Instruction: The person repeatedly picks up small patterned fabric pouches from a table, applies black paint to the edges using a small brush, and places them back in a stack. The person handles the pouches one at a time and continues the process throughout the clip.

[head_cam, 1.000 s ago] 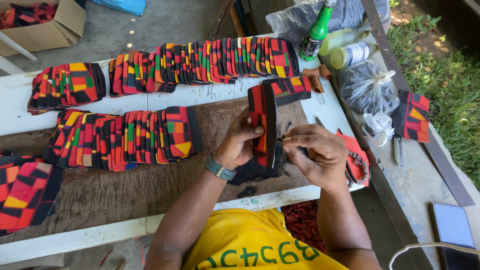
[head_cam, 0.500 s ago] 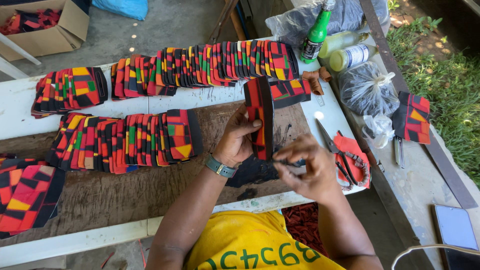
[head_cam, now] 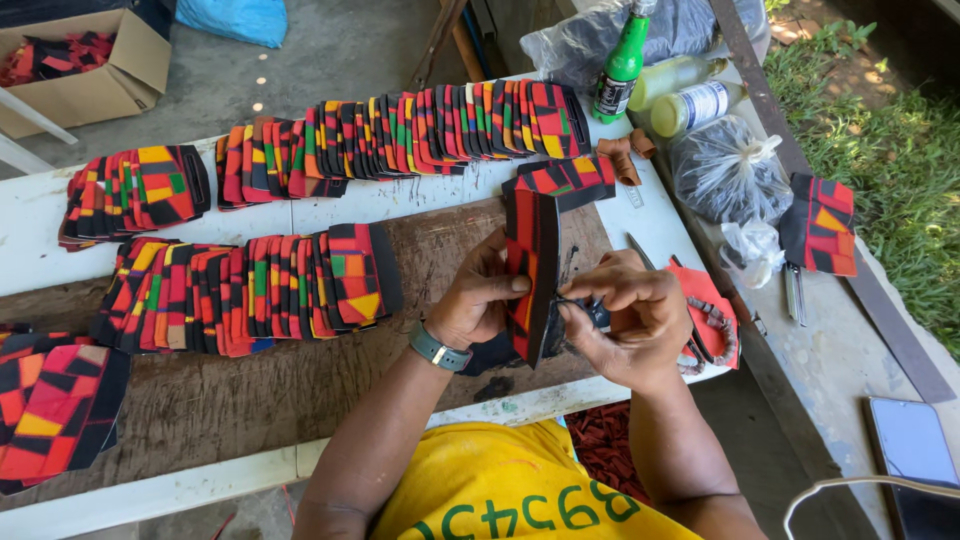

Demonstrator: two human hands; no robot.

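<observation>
Worktable (head_cam: 300, 390): one, white-edged, with a bare brown wooden centre; all stock is laid on it.
Fanned stacks of patterned pieces: five are counted, namely a long row (head_cam: 400, 135) at the far edge, a short stack (head_cam: 135, 190) beside it, a middle row (head_cam: 250, 290), a near-left pile (head_cam: 55, 410), and a few loose pieces (head_cam: 565, 180) by the bottles; the pieces in each overlap too closely to be counted.
Cardboard box (head_cam: 80, 60): one, on the ground, holding more pieces.
Bagged items (head_cam: 730, 175): one knotted clear bag, with a smaller one below it.
Bottles: three; one green (head_cam: 620, 65), two pale (head_cam: 690, 95).
Phone (head_cam: 915, 450): one, cabled.
Piece in work (head_cam: 530, 270): one, held upright above the table centre.
Left hand (head_cam: 485, 295): closed on the piece's left face and edge.
Right hand (head_cam: 625, 315): fingers pinched at the piece's right edge, on something too small to be made out.
Risk: the upright piece may be judged liable to twist or slip, since it is gripped on one side only; the middle row could be disturbed by the left forearm beside it.
</observation>
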